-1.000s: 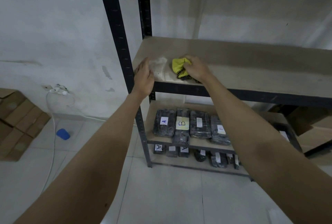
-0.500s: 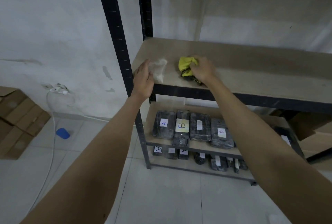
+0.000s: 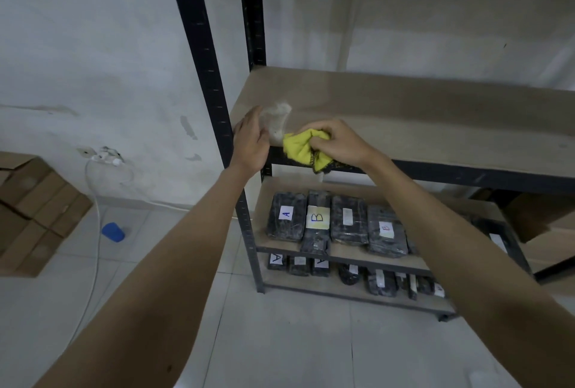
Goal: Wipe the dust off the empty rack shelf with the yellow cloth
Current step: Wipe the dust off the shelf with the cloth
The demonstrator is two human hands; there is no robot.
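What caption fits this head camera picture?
Right hand wiping the shelf edge with a yellow cloth.

A white plastered wall with grey stains and scuffs (image 3: 93, 60) stands left of the left hand (image 3: 250, 141) and runs on behind the black metal rack upright (image 3: 199, 45) just beside it. Low on that wall, left of and below the hand, a white wall socket (image 3: 104, 157) holds a thin white cable (image 3: 93, 232) trailing down over the pale tiled floor (image 3: 280, 341). A small blue object (image 3: 113, 232) lies near the cable. Stacked brown cardboard boxes (image 3: 34, 210) sit far left. Below the right hand (image 3: 339, 144), lower rack boards carry black-wrapped packages with white labels (image 3: 286, 216). The light is dim and even.
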